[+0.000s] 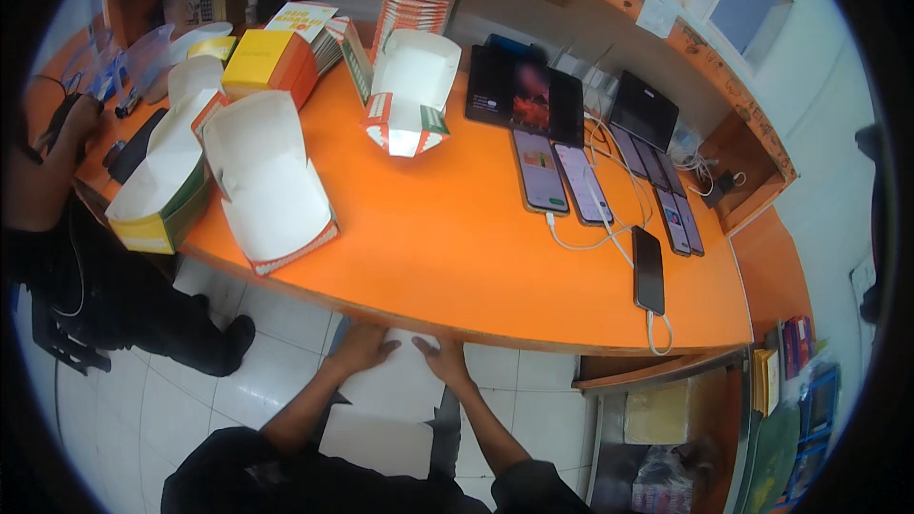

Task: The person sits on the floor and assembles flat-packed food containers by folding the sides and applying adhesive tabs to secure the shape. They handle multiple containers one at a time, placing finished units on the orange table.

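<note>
Below the counter's front edge, a white cardboard food box [392,385] lies partly unfolded over my lap, its pale inside facing up. My left hand [362,348] grips its far left edge with the thumb on top. On the far right edge my right hand [446,362] holds it the same way; the fingers underneath are hidden. Just past the edge on the orange counter [428,257] stands an opened box [267,181], white inside with a red and white rim. Another open box [409,86] is farther back, and a yellow-green one [162,200] stands to the left.
Flat red-and-white box blanks [419,0] are stacked at the back, near a closed yellow box [271,59]. Several phones [541,171], tablets [524,90] and white cables lie on the right. Another person's arm [57,162] reaches in at the left. Shelves [657,409] stand lower right.
</note>
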The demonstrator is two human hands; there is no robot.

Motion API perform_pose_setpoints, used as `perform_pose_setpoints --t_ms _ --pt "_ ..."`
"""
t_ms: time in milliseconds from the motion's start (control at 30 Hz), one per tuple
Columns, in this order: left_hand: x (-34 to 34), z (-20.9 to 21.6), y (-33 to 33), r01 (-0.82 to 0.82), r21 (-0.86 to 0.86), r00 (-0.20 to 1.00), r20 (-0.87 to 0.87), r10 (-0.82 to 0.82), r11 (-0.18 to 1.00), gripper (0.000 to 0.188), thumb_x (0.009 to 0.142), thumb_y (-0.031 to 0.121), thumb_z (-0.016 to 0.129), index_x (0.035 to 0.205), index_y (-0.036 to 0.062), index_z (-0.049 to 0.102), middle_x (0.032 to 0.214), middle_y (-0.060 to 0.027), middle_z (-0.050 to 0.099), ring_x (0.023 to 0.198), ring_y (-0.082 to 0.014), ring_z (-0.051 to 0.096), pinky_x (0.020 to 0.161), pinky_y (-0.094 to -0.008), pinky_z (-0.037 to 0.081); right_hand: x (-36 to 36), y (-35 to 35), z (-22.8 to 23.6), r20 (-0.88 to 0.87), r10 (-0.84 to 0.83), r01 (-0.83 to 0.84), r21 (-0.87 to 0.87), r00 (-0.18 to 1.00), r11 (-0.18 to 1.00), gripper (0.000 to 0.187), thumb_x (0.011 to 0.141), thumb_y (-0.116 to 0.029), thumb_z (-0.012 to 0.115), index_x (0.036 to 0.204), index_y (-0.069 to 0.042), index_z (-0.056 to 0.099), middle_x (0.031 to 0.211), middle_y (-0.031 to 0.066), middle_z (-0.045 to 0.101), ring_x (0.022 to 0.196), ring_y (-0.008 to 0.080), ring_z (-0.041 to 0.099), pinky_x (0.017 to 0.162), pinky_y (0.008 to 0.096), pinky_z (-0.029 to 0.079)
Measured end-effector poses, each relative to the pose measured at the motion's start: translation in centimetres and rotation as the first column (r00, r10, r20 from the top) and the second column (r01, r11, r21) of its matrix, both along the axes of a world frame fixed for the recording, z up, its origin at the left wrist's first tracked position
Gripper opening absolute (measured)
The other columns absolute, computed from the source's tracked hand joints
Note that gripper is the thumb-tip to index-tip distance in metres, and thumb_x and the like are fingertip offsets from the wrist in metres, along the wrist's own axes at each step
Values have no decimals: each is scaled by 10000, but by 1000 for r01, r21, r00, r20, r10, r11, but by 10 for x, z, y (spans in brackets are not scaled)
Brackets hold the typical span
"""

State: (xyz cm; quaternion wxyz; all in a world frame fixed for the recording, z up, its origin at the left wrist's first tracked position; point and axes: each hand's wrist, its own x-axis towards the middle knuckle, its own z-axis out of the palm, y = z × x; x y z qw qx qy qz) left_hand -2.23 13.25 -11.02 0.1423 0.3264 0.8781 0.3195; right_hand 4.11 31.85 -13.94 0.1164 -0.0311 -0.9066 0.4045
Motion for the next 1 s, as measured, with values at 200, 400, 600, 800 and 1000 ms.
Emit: perform_pose_setpoints --t_ms 200,400,600,800,1000 --pt "11 7 8 -118 193 970 -186 155 974 229 753 98 647 953 -6 608 840 -188 628 811 -364 608 780 -440 453 12 -14 12 14 -104 104 -9 995 995 259 798 -167 669 1032 -62 636 1030 167 632 1031 339 564 890 425 413" --pt "44 20 -21 -10 160 976 -212 44 987 334 814 93 573 1144 46 575 1183 -177 558 1102 -337 531 944 -460 396 52 -33 14 -24 -14 14 10 1000 1000 400 816 -183 633 1204 -131 552 1272 97 522 1253 295 400 1029 485 250" --pt "56 17 -26 48 -53 970 -236 -60 997 418 843 175 567 1249 87 522 1343 -130 466 1270 -315 402 1041 -494 300 77 -53 15 230 50 -113 268 972 957 612 866 -367 558 1416 -207 343 1496 82 255 1396 313 170 1045 645 -29" --pt "15 27 -12 -21 -42 985 -174 14 999 424 793 227 653 1173 62 568 1187 -155 547 1165 -322 475 964 -499 347 43 -20 25 53 31 -37 126 998 991 587 784 -292 686 1309 -152 465 1335 157 461 1313 357 307 1072 550 136" --pt "-10 47 -9 25 141 994 -110 -9 990 310 761 92 674 1055 24 600 980 -178 615 955 -352 584 810 -401 464 3 2 57 302 72 -78 8 950 997 267 815 -231 677 1017 -61 641 997 136 652 943 293 619 845 361 473"
